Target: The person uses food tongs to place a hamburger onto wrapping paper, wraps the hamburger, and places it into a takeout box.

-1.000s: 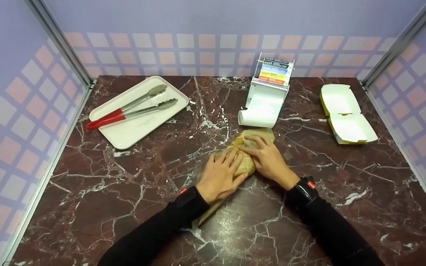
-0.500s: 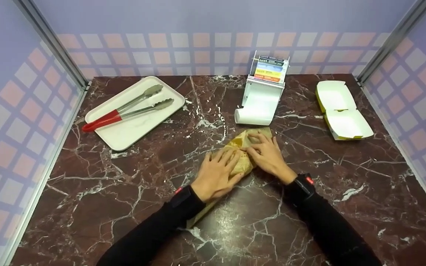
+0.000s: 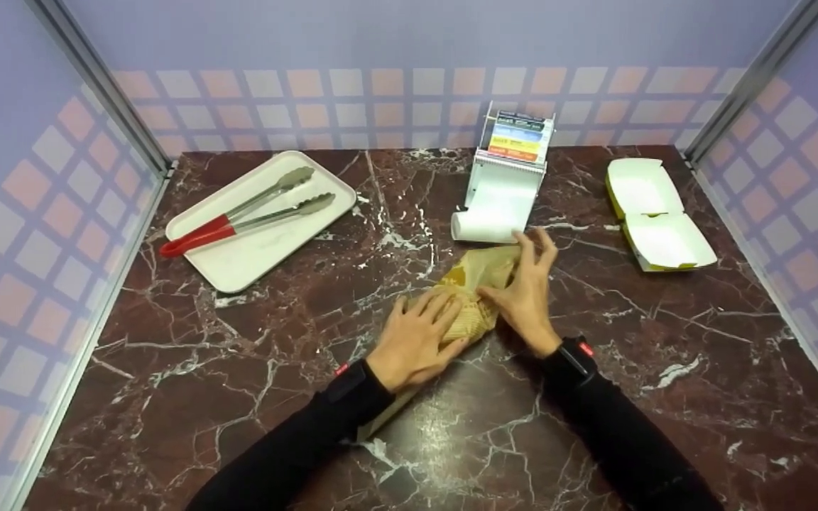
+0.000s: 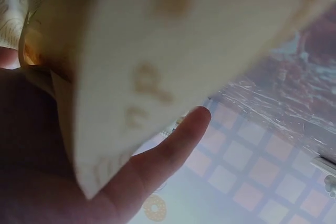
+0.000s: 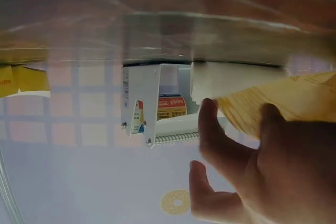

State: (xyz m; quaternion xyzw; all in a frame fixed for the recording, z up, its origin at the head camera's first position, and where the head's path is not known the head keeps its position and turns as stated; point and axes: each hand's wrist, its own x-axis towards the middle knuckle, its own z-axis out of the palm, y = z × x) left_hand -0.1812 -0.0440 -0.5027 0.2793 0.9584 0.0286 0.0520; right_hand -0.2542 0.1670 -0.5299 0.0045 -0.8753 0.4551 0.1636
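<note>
A sheet of printed tan wrapping paper (image 3: 474, 325), folded over something bulky, lies slantwise in the middle of the table. My left hand (image 3: 409, 348) rests on it with extended fingers. In the left wrist view, a rounded bun-like thing (image 4: 55, 27) shows between layers of the paper. My right hand (image 3: 530, 298) is at the paper's right side. Its thumb touches the paper near the top fold, and its other fingers stretch away, apart from the thumb. The paper's far end is creased and raised, and most of the wrapped thing is hidden.
Behind the paper stands a white label dispenser (image 3: 498, 191) with a paper roll. Red-handled tongs (image 3: 203, 235) lie on a white tray (image 3: 242, 266) at the left. An opened burger box (image 3: 668, 238) sits at the right. Tiled panels (image 3: 388, 85) enclose the table.
My right hand has spread its fingers away from the paper's far end, exposing more of the fold, while its thumb stays near the paper. My left hand has hardly moved.
</note>
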